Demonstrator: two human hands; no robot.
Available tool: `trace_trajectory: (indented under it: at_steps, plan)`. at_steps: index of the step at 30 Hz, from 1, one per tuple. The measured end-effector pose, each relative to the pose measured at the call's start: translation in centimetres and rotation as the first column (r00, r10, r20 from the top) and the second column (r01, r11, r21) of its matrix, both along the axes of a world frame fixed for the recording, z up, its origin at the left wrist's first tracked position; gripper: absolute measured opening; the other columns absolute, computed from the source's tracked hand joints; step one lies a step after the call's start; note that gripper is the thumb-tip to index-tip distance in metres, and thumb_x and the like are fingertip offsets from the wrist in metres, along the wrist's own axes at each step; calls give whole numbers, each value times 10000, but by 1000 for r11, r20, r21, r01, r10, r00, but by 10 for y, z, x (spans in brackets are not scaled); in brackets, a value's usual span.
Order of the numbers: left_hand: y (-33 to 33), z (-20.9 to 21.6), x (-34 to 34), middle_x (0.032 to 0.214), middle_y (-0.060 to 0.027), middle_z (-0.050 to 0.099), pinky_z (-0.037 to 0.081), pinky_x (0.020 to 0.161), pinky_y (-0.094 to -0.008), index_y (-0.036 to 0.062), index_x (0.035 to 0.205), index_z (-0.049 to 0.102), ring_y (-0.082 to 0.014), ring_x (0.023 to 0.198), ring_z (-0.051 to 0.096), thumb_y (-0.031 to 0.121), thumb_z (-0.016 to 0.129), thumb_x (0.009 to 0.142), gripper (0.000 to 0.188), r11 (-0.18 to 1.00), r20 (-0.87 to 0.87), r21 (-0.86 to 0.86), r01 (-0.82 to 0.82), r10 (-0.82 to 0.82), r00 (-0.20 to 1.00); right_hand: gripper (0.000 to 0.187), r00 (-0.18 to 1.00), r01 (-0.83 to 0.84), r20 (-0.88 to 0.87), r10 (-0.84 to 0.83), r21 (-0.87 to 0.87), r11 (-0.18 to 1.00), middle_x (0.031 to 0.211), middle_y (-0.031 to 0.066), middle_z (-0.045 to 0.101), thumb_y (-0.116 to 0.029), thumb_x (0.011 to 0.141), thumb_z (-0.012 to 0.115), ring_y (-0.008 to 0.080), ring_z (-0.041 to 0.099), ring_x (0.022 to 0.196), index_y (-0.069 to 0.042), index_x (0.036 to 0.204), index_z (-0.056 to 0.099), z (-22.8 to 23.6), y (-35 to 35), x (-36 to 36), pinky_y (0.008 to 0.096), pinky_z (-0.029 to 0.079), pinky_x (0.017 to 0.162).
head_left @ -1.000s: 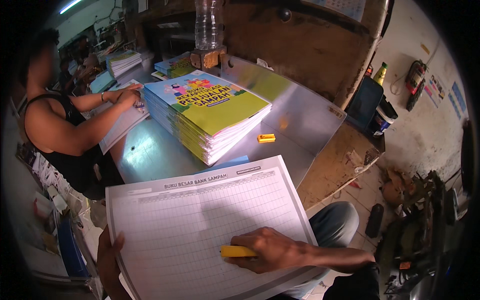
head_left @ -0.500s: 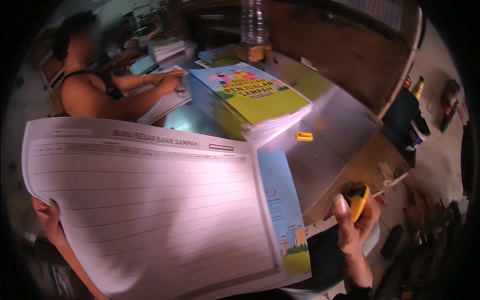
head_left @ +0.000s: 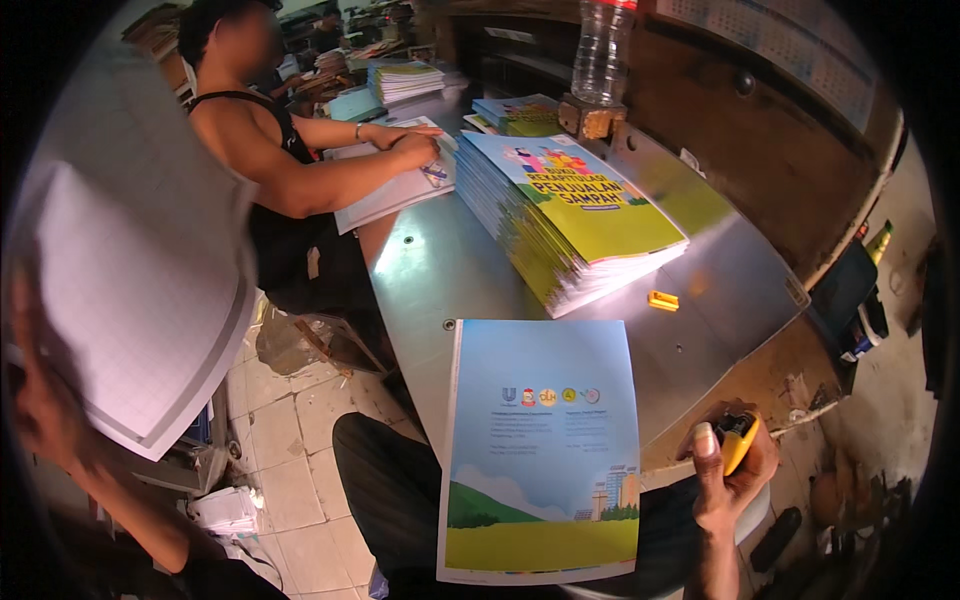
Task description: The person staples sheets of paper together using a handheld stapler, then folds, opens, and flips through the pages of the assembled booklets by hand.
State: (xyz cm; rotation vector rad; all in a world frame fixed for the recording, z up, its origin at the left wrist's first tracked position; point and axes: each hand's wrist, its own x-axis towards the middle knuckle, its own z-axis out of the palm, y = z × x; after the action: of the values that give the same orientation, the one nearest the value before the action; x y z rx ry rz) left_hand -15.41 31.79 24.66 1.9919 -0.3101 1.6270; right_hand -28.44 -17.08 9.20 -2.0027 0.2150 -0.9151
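Left hand gripping lifted stack of ruled sheets, swinging it aside. Right hand closed around yellow cutter. Blue-and-green cover lying exposed on metal table; likely calling for trimming or alignment.

Two people, one metal table, and booklets by the stack.

Counted: two hands of the camera wearer, the left hand lifting one sheaf of ruled white pages, the right hand closed around one yellow tool; one blue-and-green cover sheet lying alone at the table edge; one tall stack of yellow-green booklets in the middle, with two smaller stacks farther back; one small yellow-orange piece loose on the metal; one clear plastic bottle standing on one wooden block; one co-worker with both hands on one white pile.
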Motion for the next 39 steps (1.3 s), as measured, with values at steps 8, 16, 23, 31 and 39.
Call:
trace_trajectory:
  at_steps: [8,16,23,31,39]
  plan:
    - [-159,-153,-21,1282,-156,659,533,1041,-514,96,1183,713,-323,1141,691,58,751,864,324,433,-663,350,831,-512,546,261,995,49,85,-49,-4,999,713,50,599,-215,854,754,139,541,618,17,898,643,-5,-19,0,267,424,594]
    - [-194,-174,-82,1592,-185,371,220,1262,-550,107,1502,487,-364,1524,294,-25,658,753,779,170,-934,-108,980,-355,-41,326,974,-24,227,-2,114,993,787,83,630,-234,915,708,122,597,594,41,1059,611,2,-14,0,251,484,534]
    - [-238,-203,-105,1696,-207,90,100,1262,-568,95,1618,241,-377,1579,65,-136,537,778,920,62,-879,-346,936,-371,-301,302,920,-340,-231,315,-73,938,854,104,687,-251,820,781,153,622,693,6,937,673,27,12,-13,279,485,636]
    - [-306,-200,-79,1583,-321,291,251,1218,-441,52,1608,212,-400,1509,255,157,598,1012,718,-9,-445,-743,669,-740,-505,360,997,-3,78,4,-12,1000,840,93,603,-344,944,684,132,537,648,-6,1002,574,19,12,-4,247,433,597]
    - [-311,-189,29,1536,-241,452,382,1176,-427,2,1522,396,-350,1396,489,255,704,967,683,-235,-581,-627,742,-493,-647,249,935,-114,-346,71,-107,988,898,129,708,-171,862,729,234,678,821,39,979,665,33,5,-18,337,529,774]
